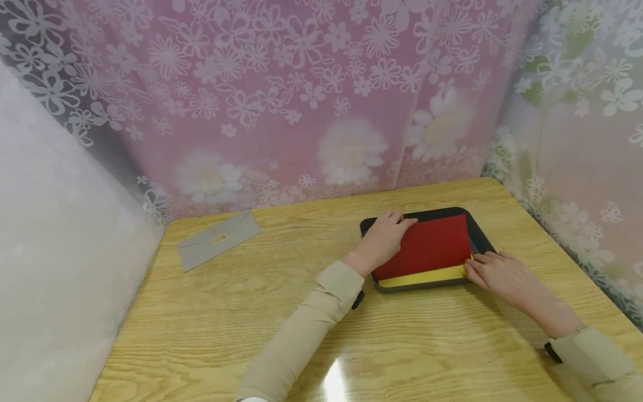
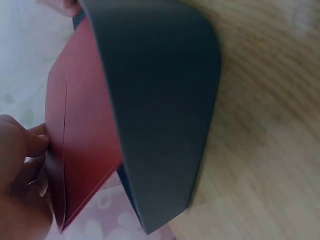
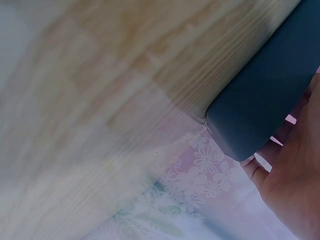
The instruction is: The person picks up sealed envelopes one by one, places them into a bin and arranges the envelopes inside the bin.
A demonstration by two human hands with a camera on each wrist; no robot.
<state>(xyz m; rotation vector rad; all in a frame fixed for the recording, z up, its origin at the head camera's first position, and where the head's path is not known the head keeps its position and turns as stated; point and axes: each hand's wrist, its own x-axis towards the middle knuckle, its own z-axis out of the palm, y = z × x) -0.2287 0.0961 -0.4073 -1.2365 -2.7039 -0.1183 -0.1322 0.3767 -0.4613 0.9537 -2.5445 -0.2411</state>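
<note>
A red envelope (image 1: 427,245) lies tilted in a dark tray (image 1: 482,237), its folded flap showing in the left wrist view. My left hand (image 1: 382,240) pinches the left end of this envelope between thumb and fingers, over the tray's left rim. Under the red envelope a flat yellow paper piece (image 1: 422,277) shows along the tray's near side. My right hand (image 1: 507,279) is at the tray's right rim, fingers reaching over the edge by the right ends of the red and yellow pieces. Whether it grips one of them I cannot tell.
A grey envelope (image 1: 219,240) with a small gold sticker lies at the back left of the wood-grain table (image 1: 251,312). Flowered curtains (image 1: 301,100) hang close behind the table and along its right side. A pale sheet (image 1: 55,240) hangs on the left.
</note>
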